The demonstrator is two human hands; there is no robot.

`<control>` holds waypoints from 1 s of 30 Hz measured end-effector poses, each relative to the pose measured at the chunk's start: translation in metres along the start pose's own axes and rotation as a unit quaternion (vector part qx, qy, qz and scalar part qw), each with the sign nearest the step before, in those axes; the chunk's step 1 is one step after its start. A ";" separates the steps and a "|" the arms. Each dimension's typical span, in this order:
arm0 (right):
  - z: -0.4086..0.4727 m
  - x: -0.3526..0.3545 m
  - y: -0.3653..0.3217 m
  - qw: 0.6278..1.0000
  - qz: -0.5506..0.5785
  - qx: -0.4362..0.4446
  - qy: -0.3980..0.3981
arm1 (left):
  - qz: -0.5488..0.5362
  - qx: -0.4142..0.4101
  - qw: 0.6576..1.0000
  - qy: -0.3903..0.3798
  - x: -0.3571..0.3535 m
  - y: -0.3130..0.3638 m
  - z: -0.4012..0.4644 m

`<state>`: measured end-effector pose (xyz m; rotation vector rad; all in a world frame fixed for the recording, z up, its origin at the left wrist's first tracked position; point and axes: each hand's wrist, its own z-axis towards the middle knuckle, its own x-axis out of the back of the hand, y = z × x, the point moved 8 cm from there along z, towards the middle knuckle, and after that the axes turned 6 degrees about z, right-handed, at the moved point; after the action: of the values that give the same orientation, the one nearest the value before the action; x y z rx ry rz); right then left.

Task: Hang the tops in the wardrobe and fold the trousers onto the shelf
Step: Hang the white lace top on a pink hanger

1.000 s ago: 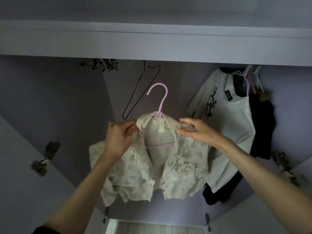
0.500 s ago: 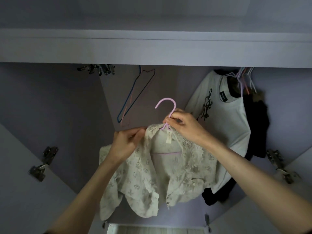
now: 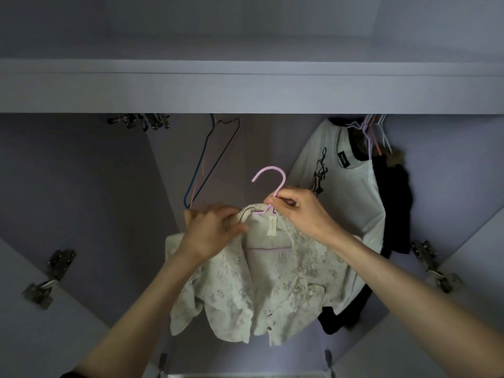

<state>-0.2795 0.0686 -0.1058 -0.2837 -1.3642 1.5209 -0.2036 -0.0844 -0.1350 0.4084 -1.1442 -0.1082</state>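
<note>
Left hand (image 3: 212, 230) grips the lace blouse (image 3: 272, 285) at its collar. Right hand (image 3: 297, 211) pinches the pink hanger (image 3: 270, 181) at its neck, below the rail. Blouse could slip off if the hanger tilts (fabric sits loosely). Neck tag (image 3: 272, 226) unreadable. Right of the blouse, white T-shirt (image 3: 341, 192) label (image 3: 344, 160), probably text, illegible.

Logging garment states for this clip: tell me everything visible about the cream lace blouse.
The cream lace blouse is floral-patterned, collared, with a neck label and buttons, open down the front. It hangs rumpled on a pink hanger, not yet hooked up. The left hand grips its collar; the right hand pinches the hanger's neck.
</note>
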 end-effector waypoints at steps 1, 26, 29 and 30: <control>0.000 0.001 0.002 1.000 -0.002 -0.003 -0.003 | 0.024 -0.014 1.000 0.000 -0.004 0.006 -0.002; 0.032 0.103 0.055 0.970 0.168 -0.135 0.115 | 0.183 -0.198 0.923 0.275 0.093 0.121 0.011; 0.035 0.117 0.060 0.963 0.172 -0.141 0.154 | 0.235 -0.229 0.900 0.285 0.096 0.148 0.018; 0.036 0.121 0.061 0.960 0.177 -0.140 0.167 | 0.251 -0.234 0.895 0.285 0.096 0.154 0.020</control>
<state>-0.3913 0.1526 -0.0925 -0.9636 -1.2964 1.4748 -0.2007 0.0240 0.0113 -0.2873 -0.5779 0.1818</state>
